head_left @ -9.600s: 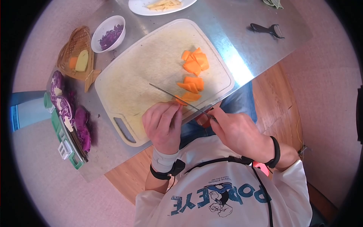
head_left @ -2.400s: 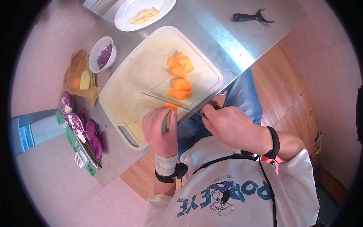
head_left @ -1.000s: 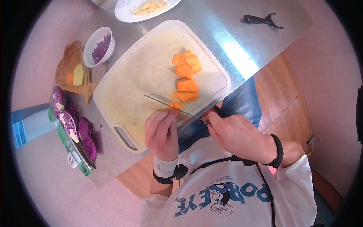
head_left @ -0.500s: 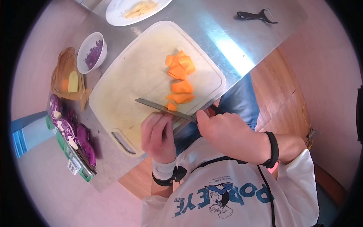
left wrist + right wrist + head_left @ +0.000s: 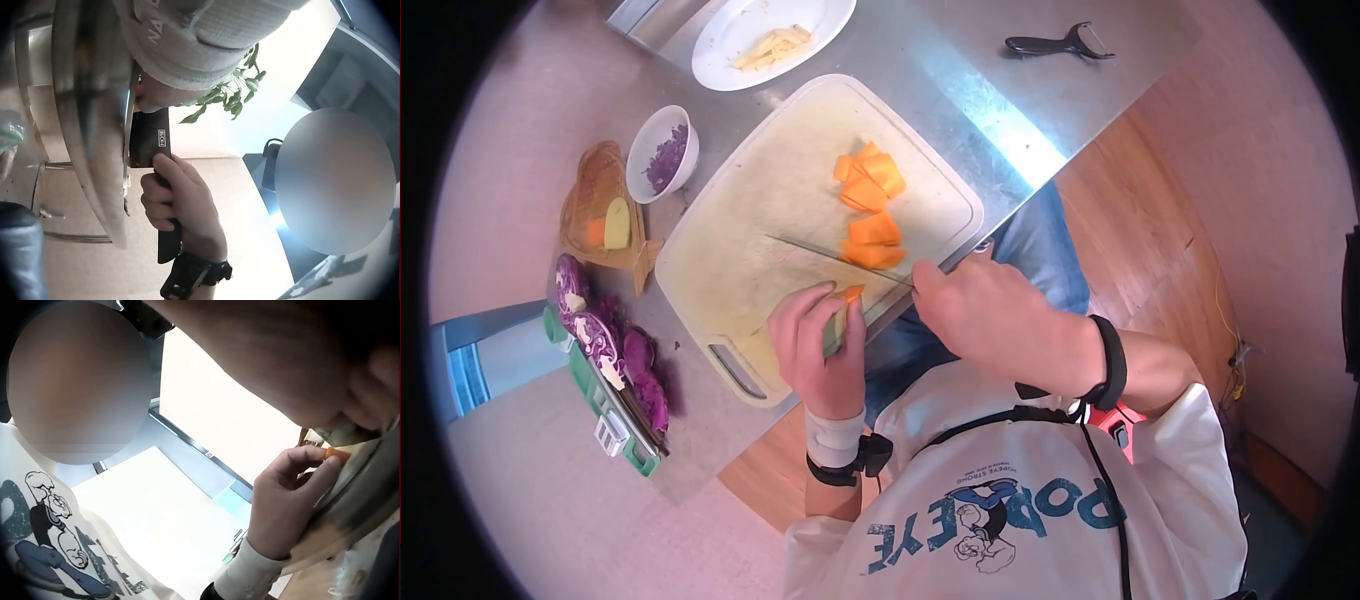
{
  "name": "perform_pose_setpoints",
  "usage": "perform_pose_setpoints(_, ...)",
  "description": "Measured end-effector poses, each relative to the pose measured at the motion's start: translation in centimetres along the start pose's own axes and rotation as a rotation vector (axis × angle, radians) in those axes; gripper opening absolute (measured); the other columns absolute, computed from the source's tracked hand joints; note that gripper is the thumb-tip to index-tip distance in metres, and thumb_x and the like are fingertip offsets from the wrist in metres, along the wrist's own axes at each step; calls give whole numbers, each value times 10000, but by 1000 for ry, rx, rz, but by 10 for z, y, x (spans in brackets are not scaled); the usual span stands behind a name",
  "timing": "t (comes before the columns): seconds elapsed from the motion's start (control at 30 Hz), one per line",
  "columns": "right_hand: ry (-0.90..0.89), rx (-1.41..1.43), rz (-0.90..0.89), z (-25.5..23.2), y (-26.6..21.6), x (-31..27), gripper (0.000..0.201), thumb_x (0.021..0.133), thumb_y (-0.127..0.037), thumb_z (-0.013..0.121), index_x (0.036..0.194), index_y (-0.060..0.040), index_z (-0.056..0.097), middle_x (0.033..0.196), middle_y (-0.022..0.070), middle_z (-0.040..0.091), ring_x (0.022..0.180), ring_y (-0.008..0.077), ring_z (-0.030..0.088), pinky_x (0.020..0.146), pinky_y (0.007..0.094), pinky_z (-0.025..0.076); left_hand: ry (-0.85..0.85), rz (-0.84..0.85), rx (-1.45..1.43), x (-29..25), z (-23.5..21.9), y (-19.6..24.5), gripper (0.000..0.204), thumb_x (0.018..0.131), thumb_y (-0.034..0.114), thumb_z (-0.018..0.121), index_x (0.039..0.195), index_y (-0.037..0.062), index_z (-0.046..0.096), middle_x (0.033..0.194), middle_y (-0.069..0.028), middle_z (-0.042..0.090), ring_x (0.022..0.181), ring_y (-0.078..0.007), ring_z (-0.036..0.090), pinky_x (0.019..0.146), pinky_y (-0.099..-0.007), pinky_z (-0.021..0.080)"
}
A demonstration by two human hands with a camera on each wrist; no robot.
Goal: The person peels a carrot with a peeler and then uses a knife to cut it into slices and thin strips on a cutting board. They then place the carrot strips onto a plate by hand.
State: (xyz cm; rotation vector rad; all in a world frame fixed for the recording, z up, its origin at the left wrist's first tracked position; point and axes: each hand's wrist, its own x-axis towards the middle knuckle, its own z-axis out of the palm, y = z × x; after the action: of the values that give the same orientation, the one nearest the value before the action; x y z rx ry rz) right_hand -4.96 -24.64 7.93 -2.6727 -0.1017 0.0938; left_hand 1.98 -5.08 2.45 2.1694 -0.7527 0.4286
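Observation:
My left hand [image 5: 815, 345] pinches a small orange carrot piece [image 5: 852, 293] at the near edge of the white cutting board [image 5: 730, 250]. In the right wrist view the same carrot piece [image 5: 337, 454] shows between thumb and fingertips. My right hand [image 5: 1000, 315] grips a knife [image 5: 815, 250] by its handle. Its dark blade slants across the board, beyond the left hand and along the nearest carrot slices [image 5: 875, 256]. The left wrist view shows the black blade [image 5: 149, 140] with the right hand [image 5: 187, 203] around the handle. More carrot slices [image 5: 870, 180] lie farther up the board.
A white plate [image 5: 710, 60] with pale strips and a bowl [image 5: 638, 165] of shredded purple cabbage stand past the board. A wicker basket [image 5: 585, 190], cut red cabbage [image 5: 640, 375] and a green grater [image 5: 595, 390] lie at left. A black peeler [image 5: 1045, 46] lies at far right.
The knife has moved away from the left hand and up to the nearest slices. A small slice by the blade now lies against them. The left thumb has spread from the fingers.

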Motion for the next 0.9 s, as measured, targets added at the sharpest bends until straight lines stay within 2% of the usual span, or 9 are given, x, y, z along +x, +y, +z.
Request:
perform_pose_setpoints(0.03, 5, 0, -5, -3, 2, 1, 112, 876, -50, 661, 923, 26, 593, 653, 162, 668, 647, 319, 743, 566, 416, 584, 4, 4, 4, 0, -1, -1, 313, 772, -85, 851, 1031, 27, 716, 1074, -108, 729, 1037, -299, 674, 923, -387, 544)
perform_pose_setpoints(0.13, -38, 241, 45, -10, 5, 2, 121, 947, -73, 629, 917, 39, 592, 654, 213, 651, 653, 404, 714, 584, 476, 565, -26, -22, -52, -2, -3, -3, 277, 795, -84, 842, 1014, 23, 708, 1058, -107, 733, 1013, -297, 683, 907, -376, 549)
perform_pose_setpoints(0.2, 24, 336, 63, -8, 10, -1, 186, 1016, -116, 595, 928, 47, 589, 666, 248, 639, 654, 462, 674, 596, 529, 533, -44, -84, -16, -2, -5, -4, 242, 832, -69, 824, 1026, 20, 711, 1045, -111, 734, 996, -292, 688, 889, -365, 554)
perform_pose_setpoints(0.33, 33, 479, 101, -7, 14, -6, 221, 1032, -149, 606, 929, 46, 586, 676, 248, 639, 660, 460, 664, 607, 533, 526, -41, -92, -15, 14, -10, -3, 192, 865, -7, 806, 1023, 53, 716, 1024, -91, 727, 987, -315, 656, 911, -423, 499)
perform_pose_setpoints(0.43, 53, 512, 131, -15, 16, -10, 229, 1023, -151, 622, 926, 52, 578, 674, 256, 625, 676, 459, 659, 616, 539, 515, -95, 15, 25, 26, -12, -8, 185, 882, -14, 772, 1047, 46, 713, 1011, -89, 726, 971, -322, 653, 922, -435, 488)
perform_pose_setpoints(0.53, 90, 422, 127, -19, 19, -15, 226, 1017, -154, 636, 932, 47, 576, 670, 262, 616, 688, 463, 653, 628, 543, 512, -119, 51, 48, 30, -10, -10, 221, 877, -3, 767, 1087, 43, 714, 1078, -104, 719, 1004, -333, 642, 947, -453, 480)
perform_pose_setpoints(0.63, 133, 515, 152, -11, 26, -20, 220, 1021, -158, 634, 942, 40, 581, 663, 263, 610, 696, 471, 647, 636, 553, 506, -86, 63, 77, 33, -8, -4, 276, 861, 43, 794, 1126, 47, 716, 1166, -118, 697, 1069, -341, 623, 977, -462, 471)
perform_pose_setpoints(0.7, 182, 489, 138, -11, 29, -21, 206, 1022, -159, 637, 976, 38, 595, 685, 269, 616, 707, 481, 645, 641, 559, 503, -140, 56, 74, 33, -6, 0, 312, 844, 96, 822, 1140, 59, 727, 1228, -120, 669, 1133, -343, 605, 1031, -503, 450)
perform_pose_setpoints(0.9, 195, 457, 186, -16, 33, -28, 202, 1018, -164, 645, 1032, 36, 618, 780, 278, 647, 727, 485, 649, 656, 553, 509, -170, 130, 199, 38, 3, 9, 279, 841, 134, 826, 1103, 71, 754, 1212, -75, 667, 1153, -325, 609, 1160, -611, 364)
